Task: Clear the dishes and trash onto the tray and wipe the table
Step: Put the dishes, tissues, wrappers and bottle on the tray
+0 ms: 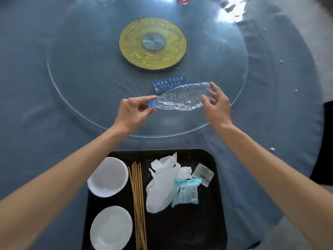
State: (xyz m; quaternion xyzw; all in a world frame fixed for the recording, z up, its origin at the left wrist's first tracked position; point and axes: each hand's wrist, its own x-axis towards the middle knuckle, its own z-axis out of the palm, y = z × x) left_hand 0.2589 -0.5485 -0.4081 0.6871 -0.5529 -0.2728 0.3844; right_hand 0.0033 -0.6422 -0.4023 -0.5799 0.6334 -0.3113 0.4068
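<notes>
A crushed clear plastic bottle [182,98] with a blue cap is held level above the glass turntable [86,98]. My left hand [133,112] pinches the blue cap end. My right hand [216,103] grips the bottle's other end with curled fingers and thumb. Nearer to me lies a black tray [207,222]. On it are a white bowl [108,176], a white plate [111,228], several wooden chopsticks [137,201], crumpled white napkins [162,184], a teal wrapper [187,192] and a small clear packet [202,175].
The round table has a blue cloth [27,87]. A gold disc [152,43] sits at the turntable's centre, with a blue sign [168,83] beside it. White crumbs [280,61] dot the cloth at right. A red-and-white thing [183,0] lies at the far edge.
</notes>
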